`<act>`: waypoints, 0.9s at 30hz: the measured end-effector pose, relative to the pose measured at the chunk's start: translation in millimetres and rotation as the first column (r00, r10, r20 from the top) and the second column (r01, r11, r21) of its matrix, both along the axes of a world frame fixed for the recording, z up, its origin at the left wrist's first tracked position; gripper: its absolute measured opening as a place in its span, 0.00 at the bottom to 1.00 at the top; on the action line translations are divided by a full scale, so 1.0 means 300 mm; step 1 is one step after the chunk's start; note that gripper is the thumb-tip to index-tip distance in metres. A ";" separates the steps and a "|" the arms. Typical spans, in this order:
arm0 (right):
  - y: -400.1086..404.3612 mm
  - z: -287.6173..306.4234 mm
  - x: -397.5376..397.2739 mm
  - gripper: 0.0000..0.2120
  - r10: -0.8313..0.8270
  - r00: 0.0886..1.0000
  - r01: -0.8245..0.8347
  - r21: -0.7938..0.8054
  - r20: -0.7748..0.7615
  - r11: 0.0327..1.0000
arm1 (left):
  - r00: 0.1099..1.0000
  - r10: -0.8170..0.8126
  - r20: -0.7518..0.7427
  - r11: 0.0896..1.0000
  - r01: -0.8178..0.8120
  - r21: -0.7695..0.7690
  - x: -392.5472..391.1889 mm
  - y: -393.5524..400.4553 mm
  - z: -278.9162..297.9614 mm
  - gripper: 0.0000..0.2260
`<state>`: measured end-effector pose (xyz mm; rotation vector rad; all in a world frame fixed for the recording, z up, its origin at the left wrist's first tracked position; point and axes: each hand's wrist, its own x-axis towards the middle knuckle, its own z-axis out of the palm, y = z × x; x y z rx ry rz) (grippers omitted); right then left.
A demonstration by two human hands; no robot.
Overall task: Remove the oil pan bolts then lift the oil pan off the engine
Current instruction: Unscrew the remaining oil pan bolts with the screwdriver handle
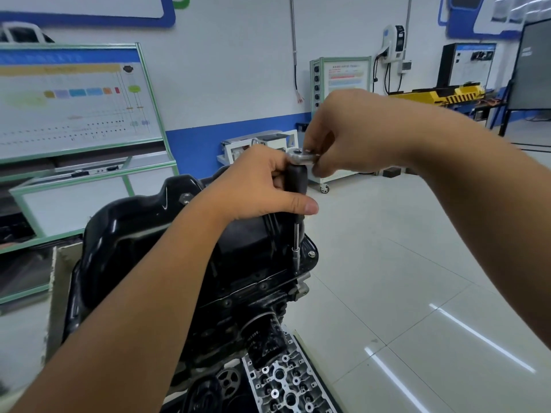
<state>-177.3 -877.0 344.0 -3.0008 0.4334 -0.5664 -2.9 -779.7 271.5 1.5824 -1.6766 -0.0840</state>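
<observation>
While the glossy black pressed-steel oil pan (pixel 143 234) sits bolted atop the upturned engine (pixel 256 296), a black-handled extension driver (pixel 296 186) is gripped by the left hand (pixel 262 186); its silver ratchet head (pixel 301 158) is pinched by the right hand (pixel 343 135). Bolt loosening seems underway; steady turning is called for next.

Single head view, looking forward and down, close over the engine (pixel 253 293)
</observation>
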 end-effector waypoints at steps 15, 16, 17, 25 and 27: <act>-0.006 -0.033 0.012 0.14 0.031 0.995 -0.031 0.001 0.098 1.000 | 0.997 0.074 0.014 0.997 -0.074 -0.010 -0.025 0.000 -0.003 0.14; -0.009 -0.038 0.014 0.13 0.034 0.992 -0.037 0.018 0.122 0.999 | 0.992 0.121 0.040 0.992 -0.120 -0.030 -0.037 0.001 -0.003 0.13; -0.013 -0.043 0.018 0.14 0.036 0.989 -0.043 0.043 0.145 0.998 | 0.977 0.198 0.079 0.979 -0.194 -0.055 -0.055 0.002 -0.005 0.13; -0.014 -0.097 0.033 0.21 0.064 0.976 -0.063 -0.012 0.207 0.998 | 0.780 0.422 -0.462 0.658 -0.614 -0.435 -0.261 0.067 -0.414 0.15; 0.000 -0.096 0.035 0.17 0.094 0.979 -0.084 -0.064 0.182 0.994 | 0.457 0.335 -0.824 0.698 -0.708 -0.109 -0.316 0.062 -0.540 0.15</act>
